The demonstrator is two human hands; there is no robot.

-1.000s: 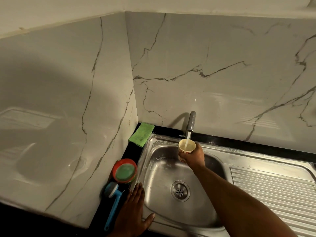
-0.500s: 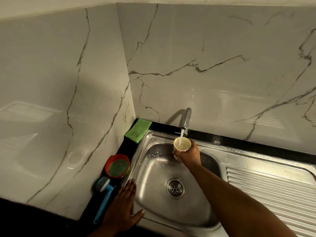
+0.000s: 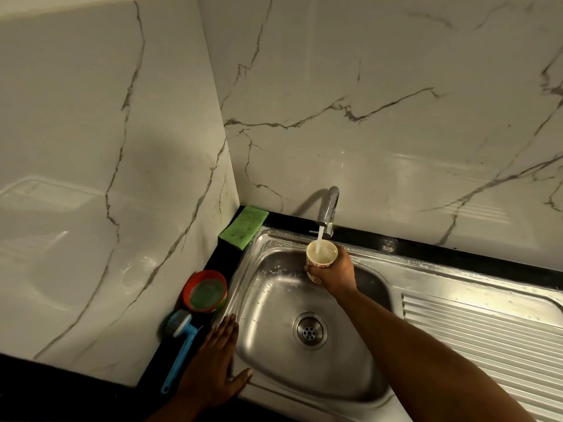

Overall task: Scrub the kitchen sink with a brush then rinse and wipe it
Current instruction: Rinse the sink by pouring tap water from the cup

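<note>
Steel sink [image 3: 274, 357], cup [image 3: 317, 264] under tap [image 3: 329, 205]

Green sponge [image 3: 244, 227]; blue-handled brush [image 3: 179, 351]; red-rimmed bowl [image 3: 205, 291]; cream, red-patterned cup [image 3: 320, 259].

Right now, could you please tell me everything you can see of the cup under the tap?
The cup is small, cream inside with red flower-like marks outside, perhaps paper. It is held upright over the back of the sink, the right hand gripping round its side. Water from the tap streams into its open mouth, and water shows inside.
</note>
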